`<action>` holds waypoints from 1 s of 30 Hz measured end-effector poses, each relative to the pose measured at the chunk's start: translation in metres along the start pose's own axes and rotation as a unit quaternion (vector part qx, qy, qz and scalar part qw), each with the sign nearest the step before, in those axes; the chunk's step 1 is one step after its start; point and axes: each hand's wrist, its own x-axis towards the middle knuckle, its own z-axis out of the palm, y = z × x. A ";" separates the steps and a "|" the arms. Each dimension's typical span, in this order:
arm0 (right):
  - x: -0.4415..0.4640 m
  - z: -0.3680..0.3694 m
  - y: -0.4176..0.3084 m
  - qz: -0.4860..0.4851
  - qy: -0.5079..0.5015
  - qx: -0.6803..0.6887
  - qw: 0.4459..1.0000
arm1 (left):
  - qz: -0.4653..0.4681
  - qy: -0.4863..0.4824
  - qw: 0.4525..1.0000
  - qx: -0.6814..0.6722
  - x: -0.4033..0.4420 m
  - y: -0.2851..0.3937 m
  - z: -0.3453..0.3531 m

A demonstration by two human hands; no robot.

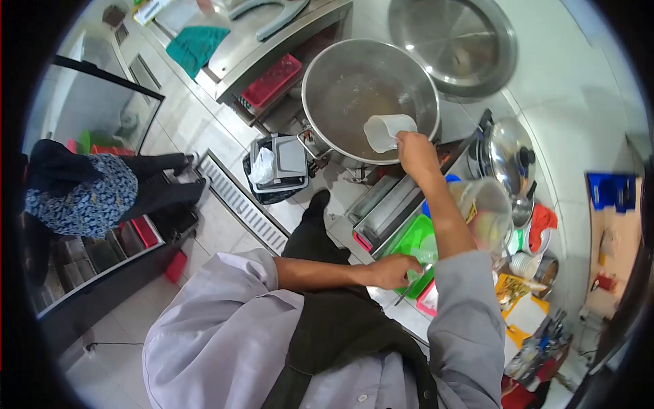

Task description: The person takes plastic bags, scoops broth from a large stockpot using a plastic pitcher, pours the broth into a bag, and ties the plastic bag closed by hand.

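Observation:
My right hand (414, 150) is closed on a white translucent plastic jug (387, 131), held tilted over the near rim of a large steel stockpot (313, 116). Cloudy brownish liquid (354, 95) fills part of the pot. Lower down, my left hand (396, 271) has its fingers curled in beside a bright green plastic tray (411, 244). A thin dark handle (403, 294) and something pale green show by its fingers, but I cannot make out what it holds. A clear plastic tub (485, 204) stands to the right of my right forearm.
A round steel lid (463, 41) leans behind the pot. Lidded pots (507, 157) and bowls crowd the counter at right, with an orange tray (535, 320) lower down. A grey bin (289, 160) and a floor drain (245, 204) lie left. Another person (88, 191) stands at far left.

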 end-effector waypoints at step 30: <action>-0.257 -0.147 -0.044 0.279 0.168 0.386 0.863 | -0.163 -0.092 0.956 -0.227 0.024 -0.031 -0.022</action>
